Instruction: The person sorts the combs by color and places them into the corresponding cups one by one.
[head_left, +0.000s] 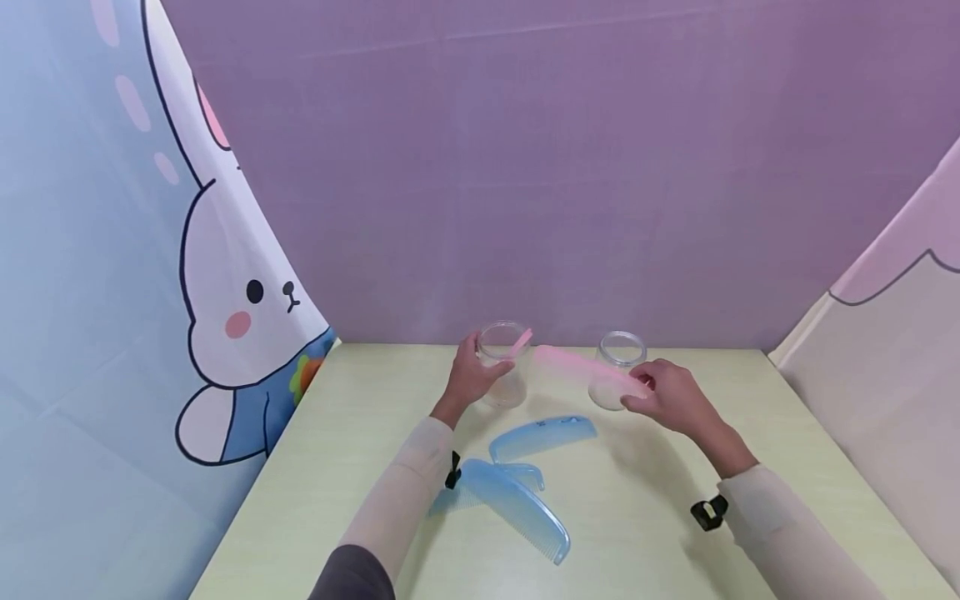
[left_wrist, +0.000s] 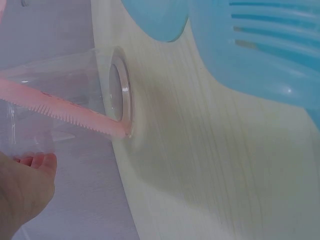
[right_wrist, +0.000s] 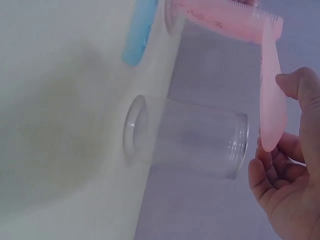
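Where jars (head_left: 507,388) stand apart, table edge (head_left: 705,350) behind

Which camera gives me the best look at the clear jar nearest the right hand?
The right wrist view: the jar shows large and whole, rim to base, with nothing covering it. The head view shows it smaller, partly behind the pink comb. I can't make it out in the left wrist view.

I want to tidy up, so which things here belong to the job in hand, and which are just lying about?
In the job:
pink comb, held by the right hand
jar, held by the left hand
second pink comb, inside that jar

Apparently just lying about, not held:
blue combs
other jar
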